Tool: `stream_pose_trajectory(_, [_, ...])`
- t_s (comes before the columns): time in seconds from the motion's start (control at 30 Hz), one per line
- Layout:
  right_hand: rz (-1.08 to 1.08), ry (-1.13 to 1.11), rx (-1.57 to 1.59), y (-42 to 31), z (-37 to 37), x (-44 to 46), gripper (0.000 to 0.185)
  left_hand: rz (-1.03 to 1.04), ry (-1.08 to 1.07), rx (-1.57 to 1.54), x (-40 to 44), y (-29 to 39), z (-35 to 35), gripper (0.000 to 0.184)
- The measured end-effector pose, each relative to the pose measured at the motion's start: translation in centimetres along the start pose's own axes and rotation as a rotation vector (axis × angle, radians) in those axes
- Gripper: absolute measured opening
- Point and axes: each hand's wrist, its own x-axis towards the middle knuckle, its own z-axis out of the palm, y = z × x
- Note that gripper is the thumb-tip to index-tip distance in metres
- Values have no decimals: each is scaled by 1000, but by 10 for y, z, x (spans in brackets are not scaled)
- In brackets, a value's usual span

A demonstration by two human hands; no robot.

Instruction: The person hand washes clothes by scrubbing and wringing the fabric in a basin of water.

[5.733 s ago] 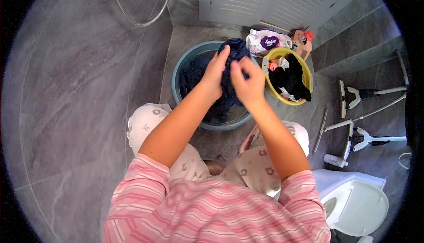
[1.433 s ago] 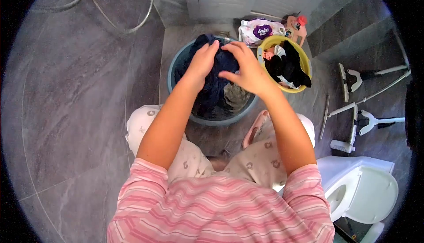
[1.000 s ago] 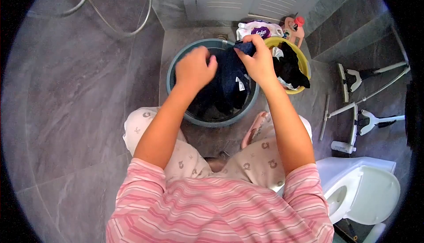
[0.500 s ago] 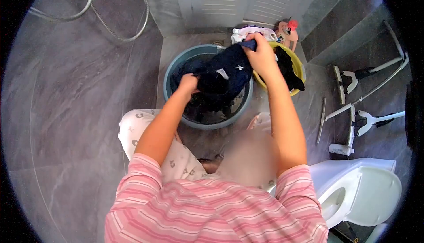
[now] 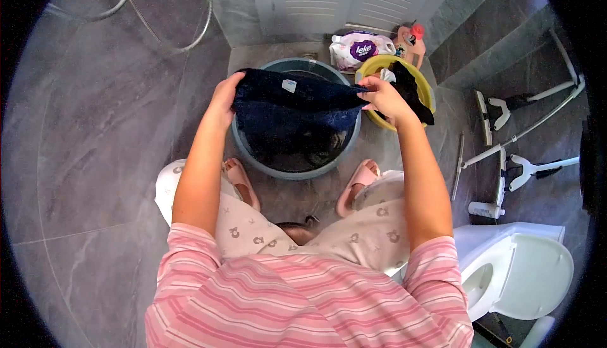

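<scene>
A dark navy garment point(image 5: 288, 108) is stretched wide between my two hands, with a small white label near its upper edge. My left hand point(image 5: 224, 98) is closed on its left upper corner. At the opposite corner, my right hand point(image 5: 384, 99) pinches the cloth between thumb and fingers. The garment hangs over a round grey-blue basin point(image 5: 294, 174), covering much of its opening. Dark contents show in the basin below the cloth, but I cannot make them out clearly. Whether the garment's lower edge touches them is hidden.
Right of the basin stands a yellow tub point(image 5: 432, 98) holding black cloth point(image 5: 411, 92). Behind it are a white-and-purple detergent bag point(image 5: 360, 49) and a pink container point(image 5: 411, 48). Mops point(image 5: 521, 174) and a toilet point(image 5: 531, 278) are on the right. A shower hose point(image 5: 202, 32) hangs upper left.
My left hand moved left and up, and my right hand came down slightly. The bunched garment is now spread out sideways between them. Both pink slippers have come into fuller view.
</scene>
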Motion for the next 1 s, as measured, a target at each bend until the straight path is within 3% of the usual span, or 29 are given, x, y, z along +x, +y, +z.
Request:
stream_pose_trajectory(0.03, [1, -4, 0, 6, 2, 5, 26, 27, 32, 73, -7, 1, 6, 30])
stream_pose_trajectory(0.1, [43, -239, 416, 16, 8, 12, 35, 53, 69, 146, -20, 4, 18, 38])
stream_pose_trajectory(0.17, [86, -257, 413, 14, 16, 10, 40, -82, 229, 355, -26, 5, 28, 53])
stream_pose_trajectory(0.23, [196, -146, 575, 21, 22, 14, 40, -65, 338, 404, 7, -18, 15, 61])
stream_pose_trajectory(0.3, [176, -162, 622, 37, 20, 27, 48, 183, 310, 917, 44, -42, -13, 60])
stream_pose_trajectory(0.33, [185, -91, 564, 38, 22, 28, 48, 209, 338, 1051, 44, -50, -18, 57])
stream_pose_trajectory(0.37, [193, -22, 504, 38, 24, 29, 48, 261, 343, 1026, 46, -59, -20, 42])
stream_pose_trajectory(0.43, [111, -23, 474, 49, 28, 29, 37, 145, 361, 481, 25, -62, 2, 26])
stream_pose_trajectory(0.53, [58, -155, 333, 53, 25, 31, 34, 143, 305, 234, 21, -52, 7, 14])
stream_pose_trajectory(0.57, [66, -155, 334, 54, 23, 31, 34, 135, 306, 235, 27, -52, 1, 14])
stream_pose_trajectory(0.67, [128, -348, -235, 62, 17, 38, 28, -33, 250, 214, 44, -45, -17, 14])
stream_pose_trajectory(0.7, [-225, -363, -410, 97, 15, 53, 33, -36, 257, 212, 52, -51, -19, 14])
stream_pose_trajectory(0.8, [-306, -186, -597, 131, 26, 62, 41, -220, 129, 316, 49, -56, -4, 26])
stream_pose_trajectory(0.83, [-199, -6, -585, 138, 31, 66, 36, -226, 128, 317, 66, -72, -9, 26])
stream_pose_trajectory(0.87, [-88, 173, -569, 145, 36, 70, 32, -32, 189, 341, 90, -98, -16, 30])
stream_pose_trajectory(0.9, [-76, 171, -566, 159, 40, 79, 32, 160, 249, 363, 105, -115, -21, 35])
stream_pose_trajectory(0.97, [178, 243, -212, 185, 51, 103, 34, 230, 418, 744, 81, -111, 1, 42])
stream_pose_trajectory(1.0, [317, 234, -148, 154, 67, 87, 43, 186, 422, 906, 81, -122, 1, 43])
